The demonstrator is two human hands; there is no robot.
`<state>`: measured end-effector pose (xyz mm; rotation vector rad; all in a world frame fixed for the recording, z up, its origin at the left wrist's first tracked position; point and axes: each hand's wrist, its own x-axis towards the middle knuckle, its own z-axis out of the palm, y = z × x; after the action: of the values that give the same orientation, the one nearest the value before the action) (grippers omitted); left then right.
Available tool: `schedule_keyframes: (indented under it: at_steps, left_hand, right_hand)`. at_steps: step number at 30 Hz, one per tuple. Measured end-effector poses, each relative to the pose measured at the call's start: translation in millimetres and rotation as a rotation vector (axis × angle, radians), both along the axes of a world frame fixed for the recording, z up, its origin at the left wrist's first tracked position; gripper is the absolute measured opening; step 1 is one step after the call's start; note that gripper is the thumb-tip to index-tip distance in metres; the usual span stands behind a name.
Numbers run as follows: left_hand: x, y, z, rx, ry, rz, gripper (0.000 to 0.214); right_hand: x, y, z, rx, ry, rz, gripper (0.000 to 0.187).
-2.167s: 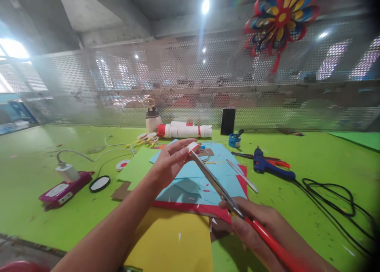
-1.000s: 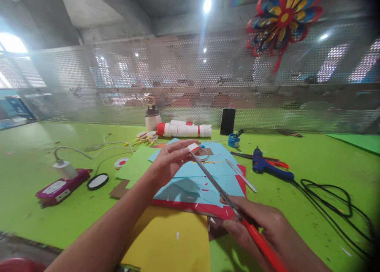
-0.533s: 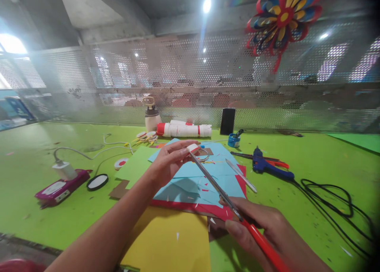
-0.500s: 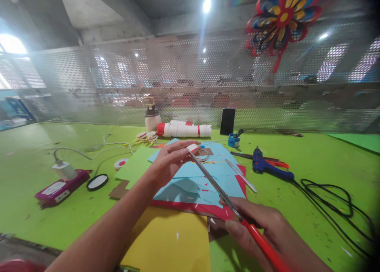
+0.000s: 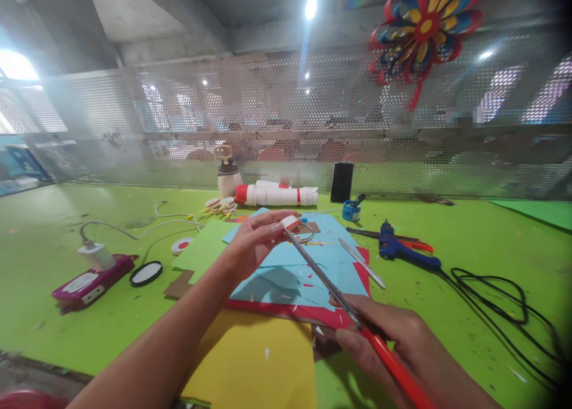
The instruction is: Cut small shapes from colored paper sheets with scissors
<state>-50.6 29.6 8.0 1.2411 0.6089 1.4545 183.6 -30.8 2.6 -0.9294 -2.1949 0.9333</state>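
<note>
My left hand (image 5: pixel 252 245) is raised over the table, fingers pinched on a small red-and-white paper piece (image 5: pixel 290 222). My right hand (image 5: pixel 388 343) grips red-handled scissors (image 5: pixel 333 290) near the lower right. Their long blades reach up to the paper piece, and the tips meet its edge. Under both hands lie light blue paper sheets (image 5: pixel 295 272) on a red sheet (image 5: pixel 357 266), with a yellow sheet (image 5: pixel 259 361) nearer me. Small paper scraps dot the sheets.
A blue glue gun (image 5: pixel 404 251) and its black cable (image 5: pixel 500 296) lie at the right. A metal ruler (image 5: pixel 361 263), a blue pot (image 5: pixel 350 211), a rolled paper bundle (image 5: pixel 277 196), a black phone (image 5: pixel 342 183), a magenta box (image 5: pixel 92 281) and a mesh wall (image 5: pixel 286 129) surround the green table (image 5: pixel 469 242).
Almost nothing has moved. Both hands keep their hold, and the scissors stay at the paper piece with only a slight shift of the view.
</note>
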Motion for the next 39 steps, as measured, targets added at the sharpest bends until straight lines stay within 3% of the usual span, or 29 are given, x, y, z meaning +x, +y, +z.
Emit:
schedule_keyframes:
  at_steps: [39]
  left_hand:
    - [-1.5, -0.6, 0.3, 0.003, -0.027, -0.022, 0.032]
  right_hand:
    - [3.8, 0.1, 4.0, 0.18, -0.118, -0.025, 0.026]
